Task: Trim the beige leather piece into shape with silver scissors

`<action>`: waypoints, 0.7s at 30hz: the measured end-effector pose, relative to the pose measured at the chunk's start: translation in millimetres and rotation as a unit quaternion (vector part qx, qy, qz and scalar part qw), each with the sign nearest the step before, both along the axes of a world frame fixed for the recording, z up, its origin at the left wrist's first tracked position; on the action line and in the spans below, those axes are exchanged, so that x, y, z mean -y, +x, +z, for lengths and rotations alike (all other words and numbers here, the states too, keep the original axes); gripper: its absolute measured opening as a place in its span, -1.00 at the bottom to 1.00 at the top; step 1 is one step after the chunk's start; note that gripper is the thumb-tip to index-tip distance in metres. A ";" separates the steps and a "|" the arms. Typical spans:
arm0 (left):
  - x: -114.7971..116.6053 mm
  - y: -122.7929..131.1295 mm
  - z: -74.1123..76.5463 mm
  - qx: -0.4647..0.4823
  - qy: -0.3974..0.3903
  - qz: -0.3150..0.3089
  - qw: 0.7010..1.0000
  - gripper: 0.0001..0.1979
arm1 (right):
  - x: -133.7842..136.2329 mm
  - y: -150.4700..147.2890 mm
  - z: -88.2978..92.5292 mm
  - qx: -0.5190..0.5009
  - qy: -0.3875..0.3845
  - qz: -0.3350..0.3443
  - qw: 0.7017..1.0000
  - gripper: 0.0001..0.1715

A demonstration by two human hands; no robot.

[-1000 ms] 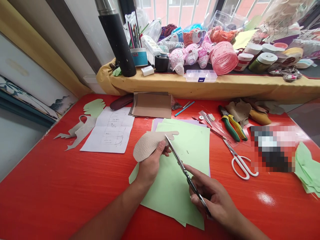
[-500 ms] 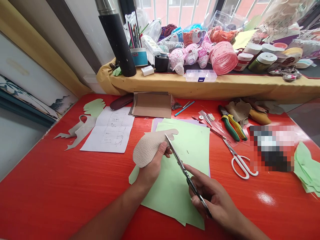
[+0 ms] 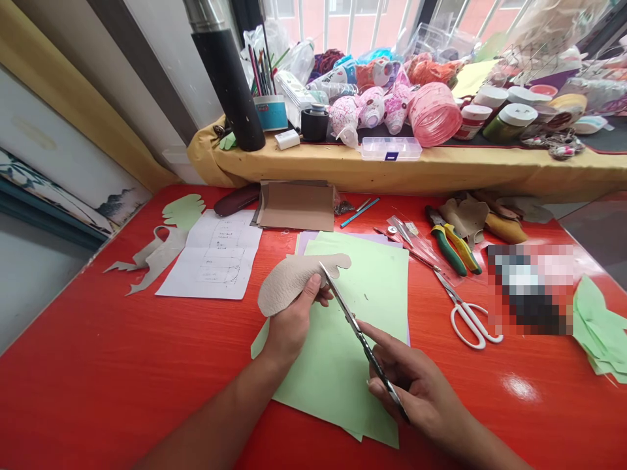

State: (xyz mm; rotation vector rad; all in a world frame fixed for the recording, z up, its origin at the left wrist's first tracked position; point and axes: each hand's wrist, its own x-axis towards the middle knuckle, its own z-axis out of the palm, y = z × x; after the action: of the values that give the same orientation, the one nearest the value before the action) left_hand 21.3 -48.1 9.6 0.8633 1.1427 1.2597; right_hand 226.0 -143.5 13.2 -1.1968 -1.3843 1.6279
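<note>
A beige, grained piece of leather (image 3: 281, 284) with a lobed right end is pinched between the thumb and fingers of my left hand (image 3: 295, 320). Dark-handled scissors (image 3: 363, 339) sit in my right hand (image 3: 414, 382), thumb and fingers closed round the handles and the index finger lying along the blades. Their tip crosses the leather near its narrow, lobed end; whether the blades are apart there I cannot tell. Beneath both hands lie light green sheets (image 3: 353, 385) on the red table (image 3: 122, 385).
A sketched paper (image 3: 208, 261) and leather offcuts (image 3: 161, 254) lie left. Brown boards (image 3: 296, 205) rest behind. To the right are white-handled scissors (image 3: 473, 323), green-yellow pliers (image 3: 453, 245) and green cut-outs (image 3: 597, 320). Jars and craft supplies crowd the yellow-draped ledge (image 3: 313, 166).
The leather has tilted slightly in my left hand, its broad end now higher. My right hand and the scissors have shifted a little to the left along with the whole view.
</note>
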 end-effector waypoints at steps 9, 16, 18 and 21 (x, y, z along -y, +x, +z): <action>2.8 -2.6 2.9 -0.070 0.026 -0.036 0.997 -0.65 | 4.1 3.7 -11.7 -0.095 -0.029 0.007 0.995 -0.22; 3.5 -2.7 1.9 -0.080 0.017 -0.051 0.995 -0.63 | 4.9 6.1 -14.9 -0.091 -0.032 0.005 0.995 -0.24; 2.2 -2.3 0.0 -0.065 0.016 -0.045 0.997 -0.65 | 4.2 6.0 -16.1 -0.079 -0.022 0.006 0.997 -0.26; -0.4 -3.0 -2.9 -0.018 0.014 -0.042 0.999 -0.67 | 3.2 4.4 -12.1 -0.053 0.000 0.011 0.999 -0.26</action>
State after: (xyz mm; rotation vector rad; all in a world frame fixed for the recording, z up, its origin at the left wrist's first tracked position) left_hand 18.3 -47.6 6.7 0.9490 1.1084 1.1973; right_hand 230.5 -146.8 1.2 -1.0814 -1.3351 1.6814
